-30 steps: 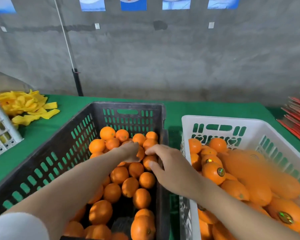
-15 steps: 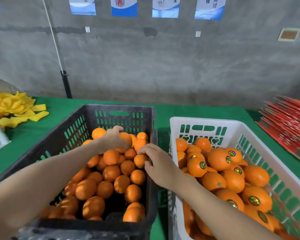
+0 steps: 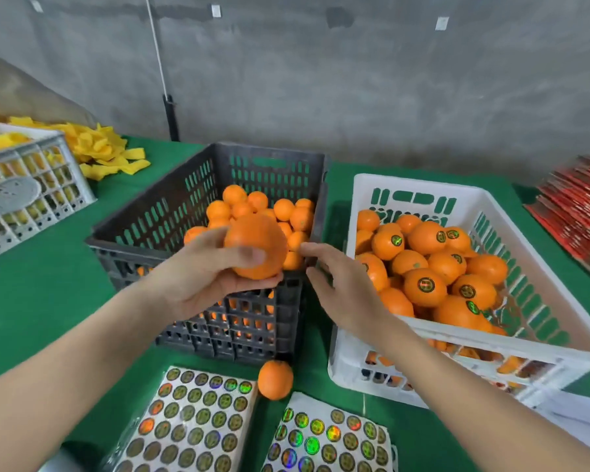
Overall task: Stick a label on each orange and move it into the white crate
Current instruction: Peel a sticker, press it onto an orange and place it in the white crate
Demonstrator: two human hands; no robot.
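Observation:
My left hand (image 3: 205, 277) grips an unlabelled orange (image 3: 255, 245), lifted over the near rim of the dark crate (image 3: 157, 212), which holds several more plain oranges. My right hand (image 3: 338, 284) hovers just right of that orange, fingers relaxed and holding nothing, between the two crates. The white crate (image 3: 542, 253) on the right is full of oranges with round shiny labels. Two sheets of holographic labels lie near me, a left sheet (image 3: 191, 424) and a right sheet (image 3: 324, 441). A loose orange (image 3: 275, 379) sits on the cloth between them and the dark crate.
The table wears a green cloth (image 3: 41, 294). A grey lattice crate (image 3: 24, 189) with yellow pieces stands at far left, beside a yellow pile (image 3: 99, 148). Red flat packs (image 3: 579, 206) are stacked at far right. A concrete wall runs behind.
My left hand has taken an orange out of the dark crate and drawn it toward me. My right hand pulled back from the crate. The view tilted down, revealing the label sheets.

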